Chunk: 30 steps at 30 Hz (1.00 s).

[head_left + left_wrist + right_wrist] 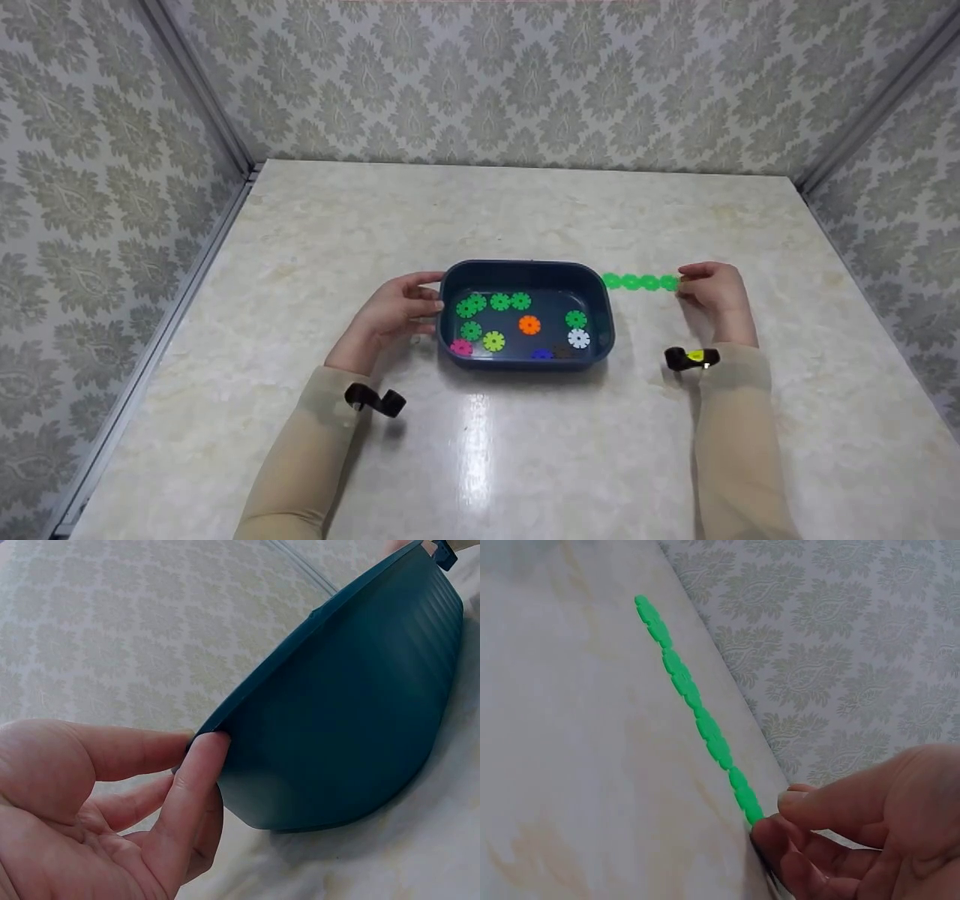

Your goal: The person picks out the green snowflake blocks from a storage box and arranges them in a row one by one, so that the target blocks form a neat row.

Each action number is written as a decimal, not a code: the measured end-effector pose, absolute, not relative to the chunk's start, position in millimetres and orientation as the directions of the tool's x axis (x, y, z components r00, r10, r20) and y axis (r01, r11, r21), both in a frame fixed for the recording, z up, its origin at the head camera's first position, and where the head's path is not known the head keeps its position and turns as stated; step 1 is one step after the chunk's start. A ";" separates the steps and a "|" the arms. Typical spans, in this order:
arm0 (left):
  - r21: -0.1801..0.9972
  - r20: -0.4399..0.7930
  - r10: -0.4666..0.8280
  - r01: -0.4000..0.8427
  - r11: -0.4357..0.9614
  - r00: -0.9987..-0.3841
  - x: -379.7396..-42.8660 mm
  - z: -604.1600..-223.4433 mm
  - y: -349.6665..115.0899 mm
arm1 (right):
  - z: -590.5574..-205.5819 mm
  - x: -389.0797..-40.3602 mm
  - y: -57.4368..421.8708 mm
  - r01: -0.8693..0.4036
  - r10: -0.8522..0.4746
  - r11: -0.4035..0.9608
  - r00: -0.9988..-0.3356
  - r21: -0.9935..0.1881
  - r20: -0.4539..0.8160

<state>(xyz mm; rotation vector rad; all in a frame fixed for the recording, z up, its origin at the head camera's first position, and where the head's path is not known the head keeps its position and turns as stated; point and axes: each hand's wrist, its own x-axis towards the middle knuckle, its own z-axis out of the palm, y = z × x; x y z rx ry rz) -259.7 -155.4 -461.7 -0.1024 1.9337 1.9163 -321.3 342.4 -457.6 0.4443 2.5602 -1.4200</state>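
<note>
A dark blue plastic tub [525, 364] stands mid-table, with loose snowflake discs on its floor: several green ones [500, 301], an orange disc [529, 325], a yellow-green disc [493, 341], a pink disc [461, 347], a white disc [578, 338] and dark ones at the near wall. My left hand [397, 306] holds the tub's left side, fingertips at its rim and outer wall [337, 720]. To the right, my right hand [716, 295] pinches the end of a straight chain of joined green snowflake discs [681, 679]. The chain's far end reaches the tub's right rim in the head view.
The pale marbled table [525, 217] extends around the tub on all sides. Patterned wall panels [487, 82] rise behind it and at both sides. Each wrist carries a black strap-mounted camera, the left camera [375, 400] and the right camera [691, 358].
</note>
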 end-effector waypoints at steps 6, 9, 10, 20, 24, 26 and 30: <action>0.939 -0.340 0.236 -0.340 0.043 -0.910 -259.5 -461.0 -156.1 | -441.8 -318.8 338.4 0.265 0.113 0.536 -0.963 -0.801 -0.243; 0.938 -0.345 0.234 -0.345 0.041 -0.909 -259.5 -460.3 -155.9 | -434.0 -317.4 334.0 0.204 0.055 0.532 -0.977 -0.822 -0.207; 0.937 -0.345 0.233 -0.346 0.040 -0.909 -259.6 -460.3 -155.8 | -431.9 -317.0 332.2 0.191 0.039 0.525 -0.979 -0.829 -0.200; 0.936 -0.351 0.220 -0.348 0.054 -0.910 -260.1 -460.0 -155.8 | -420.5 -312.6 310.2 0.051 -0.145 0.443 -0.981 -0.895 -0.127; 0.938 -0.347 0.220 -0.343 0.056 -0.912 -259.8 -460.1 -155.6 | -420.3 -313.4 294.3 -0.024 -0.242 0.403 -0.967 -0.915 -0.082; 0.938 -0.346 0.219 -0.342 0.054 -0.912 -260.0 -460.2 -155.3 | -419.8 -314.6 284.7 -0.056 -0.306 0.375 -0.950 -0.925 -0.067; 0.937 -0.347 0.224 -0.345 0.050 -0.911 -259.9 -461.2 -154.3 | -415.7 -316.7 262.9 -0.106 -0.461 0.329 -0.885 -0.938 -0.062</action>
